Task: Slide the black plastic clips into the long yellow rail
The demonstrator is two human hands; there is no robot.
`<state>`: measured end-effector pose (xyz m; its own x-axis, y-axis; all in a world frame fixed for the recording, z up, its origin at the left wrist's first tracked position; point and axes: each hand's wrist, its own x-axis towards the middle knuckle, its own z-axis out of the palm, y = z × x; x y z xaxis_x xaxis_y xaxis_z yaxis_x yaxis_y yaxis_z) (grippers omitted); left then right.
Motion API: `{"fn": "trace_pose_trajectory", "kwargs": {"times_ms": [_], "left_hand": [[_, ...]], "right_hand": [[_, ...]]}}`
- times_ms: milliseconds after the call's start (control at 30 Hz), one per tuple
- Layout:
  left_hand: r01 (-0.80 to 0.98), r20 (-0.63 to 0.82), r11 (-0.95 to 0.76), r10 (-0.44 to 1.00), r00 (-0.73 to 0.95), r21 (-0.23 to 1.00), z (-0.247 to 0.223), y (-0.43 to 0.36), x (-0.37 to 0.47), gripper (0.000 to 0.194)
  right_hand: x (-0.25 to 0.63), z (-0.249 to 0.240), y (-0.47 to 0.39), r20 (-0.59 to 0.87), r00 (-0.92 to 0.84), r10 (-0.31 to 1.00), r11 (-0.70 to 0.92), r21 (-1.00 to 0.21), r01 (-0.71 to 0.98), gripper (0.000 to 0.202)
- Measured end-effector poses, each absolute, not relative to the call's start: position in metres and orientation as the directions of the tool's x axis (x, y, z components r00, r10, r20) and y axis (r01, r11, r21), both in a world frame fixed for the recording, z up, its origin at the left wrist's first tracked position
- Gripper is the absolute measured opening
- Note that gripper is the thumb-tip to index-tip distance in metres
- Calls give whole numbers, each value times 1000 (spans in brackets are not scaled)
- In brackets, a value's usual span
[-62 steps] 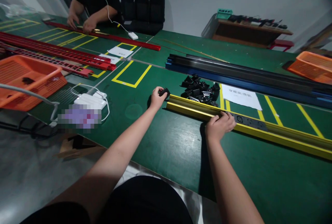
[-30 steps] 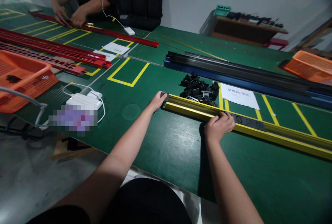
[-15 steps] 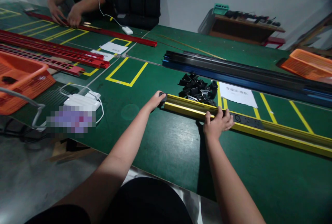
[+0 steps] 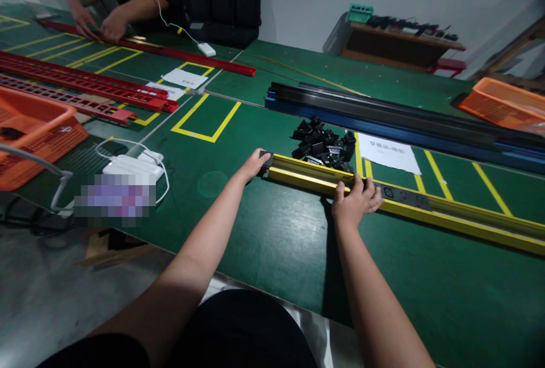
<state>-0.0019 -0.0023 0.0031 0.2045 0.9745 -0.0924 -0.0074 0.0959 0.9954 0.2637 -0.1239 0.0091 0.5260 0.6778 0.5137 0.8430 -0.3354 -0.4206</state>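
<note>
A long yellow channel rail (image 4: 306,176) lies across the green table in front of me and runs off to the right. At its left end, my left hand (image 4: 252,166) is closed on a small black end piece (image 4: 267,158) that meets the rail. My right hand (image 4: 354,204) grips the rail farther along, fingers bent over its far side and thumb on the near side. Just right of those fingers, a black socket module (image 4: 406,196) sits in the channel. Behind the rail is a pile of loose black plastic parts (image 4: 321,143).
Dark blue-black rails (image 4: 374,115) lie behind the pile, beside a paper label (image 4: 389,153). Orange baskets stand left (image 4: 38,135) and right (image 4: 506,104). A white power strip (image 4: 131,170) with cables sits left. Across the table, a person handles a red rail (image 4: 204,62).
</note>
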Motion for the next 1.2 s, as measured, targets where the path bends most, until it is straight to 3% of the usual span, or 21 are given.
{"fn": "trace_pose_trajectory", "kwargs": {"times_ms": [133,400,1200], "left_hand": [[-62,-96,111,974,207,992,0,-4,0,22],[-143,-121,127,991,52,981,-7,-3,8,23],[-120,-87,93,995,56,988,-4,-6,9,25]], "right_hand": [[263,10,-124,520,523,676,-336,-415,846,52],[262,12,-124,507,525,683,-336,-420,843,52],[263,8,-123,530,524,667,-343,-406,847,55]]}}
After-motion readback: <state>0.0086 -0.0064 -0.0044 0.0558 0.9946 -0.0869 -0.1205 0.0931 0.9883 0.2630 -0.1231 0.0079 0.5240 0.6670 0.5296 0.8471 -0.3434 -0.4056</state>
